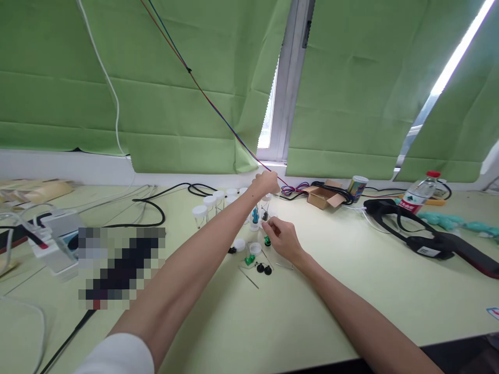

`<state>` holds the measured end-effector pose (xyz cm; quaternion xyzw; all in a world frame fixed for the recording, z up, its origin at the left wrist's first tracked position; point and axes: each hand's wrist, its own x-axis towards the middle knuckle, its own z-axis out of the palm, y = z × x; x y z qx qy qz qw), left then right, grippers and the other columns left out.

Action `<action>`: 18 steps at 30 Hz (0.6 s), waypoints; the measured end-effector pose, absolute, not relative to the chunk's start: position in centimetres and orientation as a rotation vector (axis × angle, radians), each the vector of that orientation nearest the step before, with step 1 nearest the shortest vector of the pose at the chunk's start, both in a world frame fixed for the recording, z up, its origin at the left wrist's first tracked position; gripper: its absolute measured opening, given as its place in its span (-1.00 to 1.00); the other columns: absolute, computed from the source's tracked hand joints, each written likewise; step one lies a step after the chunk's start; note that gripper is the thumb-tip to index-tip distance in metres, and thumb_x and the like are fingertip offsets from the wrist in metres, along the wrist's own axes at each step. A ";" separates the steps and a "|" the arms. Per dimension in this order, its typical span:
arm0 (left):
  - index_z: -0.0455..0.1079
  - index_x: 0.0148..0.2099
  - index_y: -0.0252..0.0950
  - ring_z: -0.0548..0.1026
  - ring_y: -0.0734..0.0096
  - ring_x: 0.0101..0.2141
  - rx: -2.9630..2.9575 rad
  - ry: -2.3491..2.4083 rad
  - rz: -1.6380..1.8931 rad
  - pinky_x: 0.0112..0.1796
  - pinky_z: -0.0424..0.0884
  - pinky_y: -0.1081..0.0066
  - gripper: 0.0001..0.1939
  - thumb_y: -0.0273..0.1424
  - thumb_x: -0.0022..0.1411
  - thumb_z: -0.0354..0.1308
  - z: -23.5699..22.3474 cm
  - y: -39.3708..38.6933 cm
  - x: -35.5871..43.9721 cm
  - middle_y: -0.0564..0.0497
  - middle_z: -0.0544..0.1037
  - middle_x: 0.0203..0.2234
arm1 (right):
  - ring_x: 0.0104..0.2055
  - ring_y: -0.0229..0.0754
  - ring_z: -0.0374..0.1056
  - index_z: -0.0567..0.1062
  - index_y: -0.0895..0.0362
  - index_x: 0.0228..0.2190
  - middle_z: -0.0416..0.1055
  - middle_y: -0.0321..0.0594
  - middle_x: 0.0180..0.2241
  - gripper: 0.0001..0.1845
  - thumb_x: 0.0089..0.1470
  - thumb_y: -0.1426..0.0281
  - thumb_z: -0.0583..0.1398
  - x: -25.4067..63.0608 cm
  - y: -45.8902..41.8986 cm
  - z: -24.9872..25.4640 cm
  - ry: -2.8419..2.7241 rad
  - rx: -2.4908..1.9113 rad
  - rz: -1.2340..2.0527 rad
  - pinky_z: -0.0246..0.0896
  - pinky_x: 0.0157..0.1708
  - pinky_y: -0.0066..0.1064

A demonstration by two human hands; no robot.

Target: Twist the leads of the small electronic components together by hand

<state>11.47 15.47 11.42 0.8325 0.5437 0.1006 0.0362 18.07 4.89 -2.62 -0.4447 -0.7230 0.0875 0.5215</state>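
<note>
My left hand (266,183) reaches across to the back of the small vials, its fingers curled down; what they hold is hidden behind the hand. My right hand (284,238) is closed in a pinch just in front of the vials, and I cannot make out what is between the fingertips. Beside it stands a clear vial with a blue piece (255,215) inside, and another with dark pieces (265,214). Below lie a green piece (250,259), another green piece (267,240), black round pieces (264,268), white caps (255,249) and thin metal rods (248,278).
Several white-capped vials (200,212) stand left of my forearm. Farther right are an open cardboard box (323,196), a can (357,188), a black headset (429,244) and a red-capped bottle (419,195). A white power strip (56,249) and cables lie left.
</note>
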 end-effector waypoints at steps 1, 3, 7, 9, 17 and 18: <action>0.31 0.10 -0.26 0.36 -0.04 0.08 2.550 1.677 0.262 -0.05 0.36 0.17 -0.43 -0.37 0.00 0.27 11.3 15.9 11.7 -0.23 0.37 0.09 | -0.60 -0.33 -0.02 0.22 0.10 -0.57 0.12 -0.41 -0.65 -0.65 0.21 0.25 0.06 18.0 4.8 -2.6 -1.735 -1.064 0.209 -0.01 -0.53 -0.47; 0.30 0.11 -0.20 0.37 0.00 0.07 2.550 1.662 0.177 -0.04 0.36 0.20 -0.37 -0.32 -0.05 0.33 10.9 16.6 11.9 -0.19 0.35 0.11 | -0.60 -0.33 -0.02 0.21 0.10 -0.57 0.12 -0.41 -0.65 -0.65 0.21 0.25 0.06 18.0 4.8 -2.5 -1.744 -1.063 0.211 -0.01 -0.53 -0.47; 0.24 0.14 -0.19 0.40 0.02 0.04 2.575 1.603 0.110 -0.07 0.38 0.21 -0.31 -0.27 -0.05 0.35 10.5 17.2 12.1 -0.23 0.32 0.13 | -0.59 -0.32 -0.02 0.20 0.09 -0.58 0.11 -0.41 -0.65 -0.64 0.21 0.25 0.06 17.8 4.7 -2.4 -1.758 -1.070 0.224 -0.01 -0.53 -0.46; 0.20 0.16 -0.21 0.41 0.03 0.02 2.588 1.583 0.112 -0.09 0.39 0.22 -0.31 -0.28 -0.02 0.34 10.3 17.2 12.3 -0.24 0.33 0.12 | -0.60 -0.32 -0.03 0.21 0.09 -0.58 0.10 -0.41 -0.66 -0.64 0.21 0.24 0.06 17.8 4.7 -2.5 -1.759 -1.077 0.223 -0.02 -0.53 -0.45; 0.26 0.09 -0.23 0.39 0.01 0.05 2.590 1.600 0.134 -0.07 0.37 0.20 -0.41 -0.35 0.00 0.33 9.9 17.2 12.9 -0.24 0.35 0.09 | -0.58 -0.31 0.00 0.22 0.09 -0.58 0.14 -0.39 -0.64 -0.65 0.21 0.25 0.05 17.6 4.7 -2.7 -1.771 -1.078 0.239 -0.01 -0.52 -0.45; 0.27 0.08 -0.24 0.39 0.00 0.05 2.587 1.607 0.134 -0.07 0.37 0.19 -0.43 -0.37 0.00 0.33 9.9 17.2 13.0 -0.25 0.35 0.09 | -0.58 -0.31 0.00 0.22 0.09 -0.58 0.14 -0.40 -0.64 -0.65 0.20 0.25 0.06 17.6 4.7 -2.7 -1.773 -1.073 0.240 -0.01 -0.52 -0.46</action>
